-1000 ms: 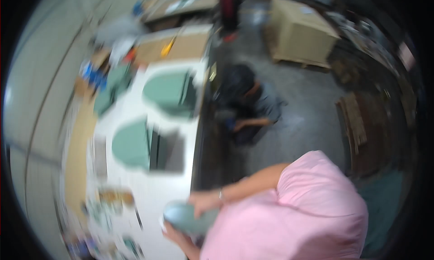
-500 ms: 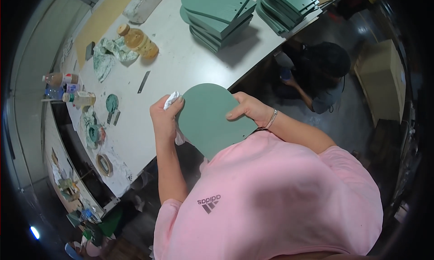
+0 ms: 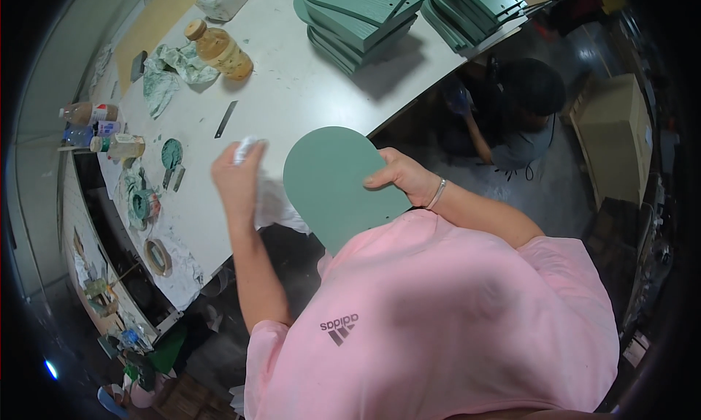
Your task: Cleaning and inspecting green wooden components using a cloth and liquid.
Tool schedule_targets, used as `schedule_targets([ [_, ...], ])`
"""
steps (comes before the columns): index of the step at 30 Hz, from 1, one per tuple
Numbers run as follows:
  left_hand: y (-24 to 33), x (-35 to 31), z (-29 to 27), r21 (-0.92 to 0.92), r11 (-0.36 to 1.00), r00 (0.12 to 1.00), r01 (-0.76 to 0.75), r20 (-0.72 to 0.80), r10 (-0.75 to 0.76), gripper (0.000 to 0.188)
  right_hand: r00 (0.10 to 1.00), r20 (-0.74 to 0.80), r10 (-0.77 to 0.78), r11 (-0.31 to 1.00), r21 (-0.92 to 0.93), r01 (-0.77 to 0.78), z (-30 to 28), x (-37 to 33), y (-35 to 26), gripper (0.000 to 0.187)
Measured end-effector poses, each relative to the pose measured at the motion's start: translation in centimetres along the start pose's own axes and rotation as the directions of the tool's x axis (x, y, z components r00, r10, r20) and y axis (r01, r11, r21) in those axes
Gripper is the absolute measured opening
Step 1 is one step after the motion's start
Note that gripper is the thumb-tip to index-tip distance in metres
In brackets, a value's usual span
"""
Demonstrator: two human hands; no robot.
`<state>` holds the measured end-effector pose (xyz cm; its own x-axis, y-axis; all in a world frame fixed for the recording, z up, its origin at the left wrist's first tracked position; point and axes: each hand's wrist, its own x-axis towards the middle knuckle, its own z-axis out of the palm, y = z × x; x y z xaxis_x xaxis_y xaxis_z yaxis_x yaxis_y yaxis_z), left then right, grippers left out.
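Observation:
A flat green panel with one rounded end (image 3: 332, 179) is held up in front of my chest. My right hand (image 3: 405, 177) grips its right edge, the thumb lying on the face and the fingers hidden behind. Left of the panel and apart from it, my left hand (image 3: 239, 175) is closed on a white cloth (image 3: 274, 204), which hangs down below the fingers. A tuft of the cloth sticks out by the thumb. Similar green panels are piled in a stack (image 3: 358, 25) on the white table (image 3: 285, 91), with a second stack (image 3: 467, 14) to its right.
On the table lie an amber bottle (image 3: 219, 49), a stained rag (image 3: 162, 84), a dark blade (image 3: 226, 119), a green-smeared lid (image 3: 171, 153) and a tape roll (image 3: 157, 257). Several bottles stand at the left edge. Another person (image 3: 522, 113) crouches beyond the right edge, near a cardboard box (image 3: 613, 139).
My left hand has let go of the panel's left edge and moved left with the white cloth. My right hand still holds the panel in nearly the same place.

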<state>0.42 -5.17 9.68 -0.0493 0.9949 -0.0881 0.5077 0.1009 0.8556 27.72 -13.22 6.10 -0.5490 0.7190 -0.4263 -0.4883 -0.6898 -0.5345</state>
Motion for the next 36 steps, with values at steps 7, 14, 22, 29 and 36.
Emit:
schedule_targets([
  [7,-6.2,5.2,-5.1,0.825,0.565,0.986,0.008,-0.101,0.133,0.050,0.985,-0.170,0.034,0.982,0.188,-0.002,-1.1,1.7,2.2,0.029],
  [14,-10.0,12.2,-0.4,0.758,0.624,0.922,-0.191,-0.080,0.379,0.023,0.949,-0.303,0.084,0.962,0.273,0.002,-1.4,3.5,4.0,0.028],
  [22,-11.3,14.7,0.1,0.742,0.668,0.993,0.047,-0.110,0.052,0.019,0.900,-0.435,-0.007,0.955,0.264,0.135,-1.6,4.8,6.2,0.026],
  [29,-5.9,9.5,4.6,0.315,0.924,0.976,-0.217,0.042,0.215,0.020,0.887,-0.461,0.019,0.951,0.283,0.127,-0.6,5.1,6.2,0.025],
  [36,-4.6,0.6,11.6,0.402,0.818,0.909,-0.412,0.120,0.399,0.027,0.921,-0.385,0.062,0.954,0.293,0.059,-2.5,6.0,8.0,0.023],
])
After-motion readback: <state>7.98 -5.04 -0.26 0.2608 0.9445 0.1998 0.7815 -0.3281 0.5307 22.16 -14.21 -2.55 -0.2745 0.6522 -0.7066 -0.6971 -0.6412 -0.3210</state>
